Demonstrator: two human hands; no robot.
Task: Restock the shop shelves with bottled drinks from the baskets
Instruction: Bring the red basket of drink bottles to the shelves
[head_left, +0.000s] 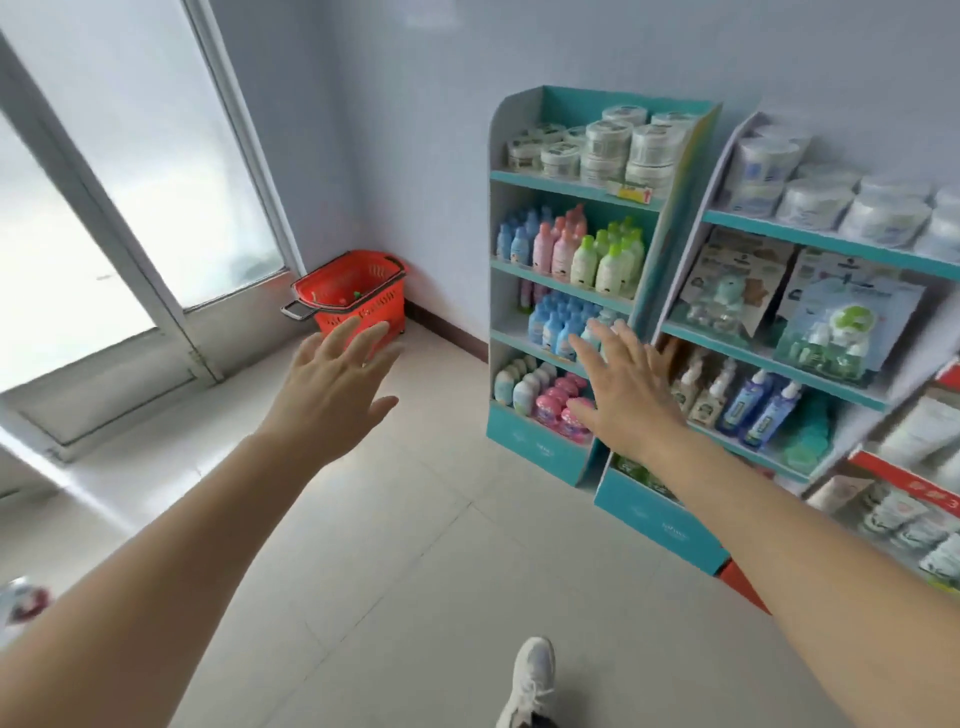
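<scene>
An orange shopping basket (358, 291) stands on the floor in the far corner, a few small items visible inside. My left hand (332, 384) is stretched out in front of it with fingers straight, holding nothing. My right hand (623, 384) is also outstretched and empty, fingers spread, in front of a teal shelf unit (566, 187). That unit holds white jars on top, then blue, pink and green bottles (571, 249) and more bottles on the lower levels.
A second teal shelf unit (769, 358) with jars, packaged goods and pump bottles stands to the right. A red-edged rack (904, 473) is at far right. A glass door (130, 218) fills the left. Tiled floor lies ahead; my white shoe (532, 675) shows below.
</scene>
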